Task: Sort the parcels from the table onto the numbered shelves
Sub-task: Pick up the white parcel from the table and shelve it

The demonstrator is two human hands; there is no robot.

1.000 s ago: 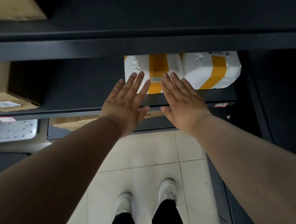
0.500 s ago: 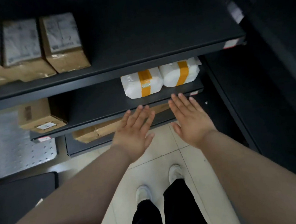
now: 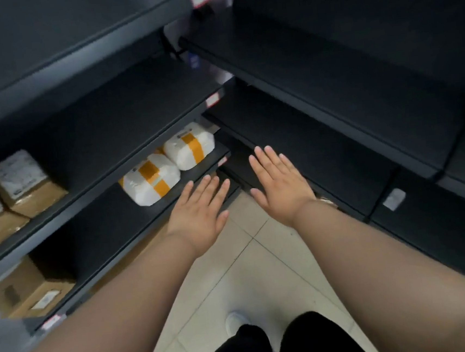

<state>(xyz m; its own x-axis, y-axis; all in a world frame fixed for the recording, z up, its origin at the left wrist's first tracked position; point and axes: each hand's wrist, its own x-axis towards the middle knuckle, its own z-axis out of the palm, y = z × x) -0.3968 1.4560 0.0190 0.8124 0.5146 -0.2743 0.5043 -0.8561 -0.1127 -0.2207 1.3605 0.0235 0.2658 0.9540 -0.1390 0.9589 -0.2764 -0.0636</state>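
Two white parcels with orange tape lie side by side on a dark shelf board point(image 3: 110, 216): the nearer parcel point(image 3: 150, 181) and the farther parcel point(image 3: 189, 146). My left hand point(image 3: 200, 210) hovers flat and empty just in front of that shelf's edge, palm down, fingers apart. My right hand point(image 3: 279, 185) is flat and empty too, held over the corner where the left shelf unit meets the right one. Neither hand touches a parcel.
Brown cardboard boxes point(image 3: 24, 183) with labels stand on the shelf above at the left, and another box point(image 3: 29, 291) sits lower left. A second dark shelf unit point(image 3: 333, 115) runs along the right. Small number tags point(image 3: 212, 99) mark the shelf edges. Pale floor tiles point(image 3: 248, 259) lie below.
The view has swung right and pulled back from the shelf. Both hands have drawn away from the white parcels, which now lie to the left of them, and stay empty.
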